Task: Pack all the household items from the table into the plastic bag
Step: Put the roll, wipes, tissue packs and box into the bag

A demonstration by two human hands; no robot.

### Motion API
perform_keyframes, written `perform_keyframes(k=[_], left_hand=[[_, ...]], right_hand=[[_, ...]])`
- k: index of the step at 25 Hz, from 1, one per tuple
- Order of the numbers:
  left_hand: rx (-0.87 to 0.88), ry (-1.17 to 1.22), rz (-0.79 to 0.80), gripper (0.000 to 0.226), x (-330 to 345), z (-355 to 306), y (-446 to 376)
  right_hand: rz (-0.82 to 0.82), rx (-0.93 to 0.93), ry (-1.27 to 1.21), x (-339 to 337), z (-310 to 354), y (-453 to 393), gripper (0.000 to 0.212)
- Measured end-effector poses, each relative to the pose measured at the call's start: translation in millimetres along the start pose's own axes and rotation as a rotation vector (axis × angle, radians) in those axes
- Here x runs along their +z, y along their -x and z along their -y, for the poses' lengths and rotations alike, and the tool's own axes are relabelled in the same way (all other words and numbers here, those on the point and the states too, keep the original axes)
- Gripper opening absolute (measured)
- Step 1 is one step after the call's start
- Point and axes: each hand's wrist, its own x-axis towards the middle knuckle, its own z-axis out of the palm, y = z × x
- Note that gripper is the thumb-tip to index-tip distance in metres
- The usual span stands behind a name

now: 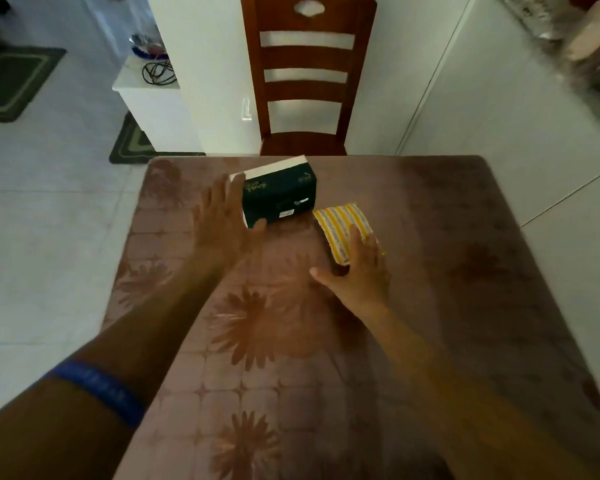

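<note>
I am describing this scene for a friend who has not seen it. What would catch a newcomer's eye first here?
Two bare hands reach over a brown flower-patterned table: the left hand is at the left end of a dark green box near the far edge, and the right hand lies on a yellow-and-white striped packet just right of the box. A wooden slat-back chair stands behind the table. No plastic bag is visible.

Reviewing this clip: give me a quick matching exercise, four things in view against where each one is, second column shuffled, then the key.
Things:
1. dark green box
2. yellow striped packet
3. wooden chair
4. blue wristband

Places:
A. beyond the table's far edge
B. on the left forearm
C. under the right hand's fingers
D. at the left hand's fingertips

Pairs: 1-D, 2-C, 3-A, 4-B
</note>
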Motion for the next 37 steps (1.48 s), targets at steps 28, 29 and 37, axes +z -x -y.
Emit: perform_keyframes(k=[28,29,37], left_hand=[[-0.424,1.136,0.418,0.038,-165.8,-126.5,386.4],[-0.421,1.163,0.419,0.039,-169.8,-138.9,400.4],[-0.453,1.318,0.256,0.056,-162.6,-229.5,495.2]], right_hand=[[-0.411,-0.112,-0.976,-225.9,-13.0,423.6,0.032],[-0.431,-0.088,-1.018,-236.0,-30.5,438.3,0.030],[-0.299,0.141,-0.942,-272.6,-211.7,506.7,0.024]])
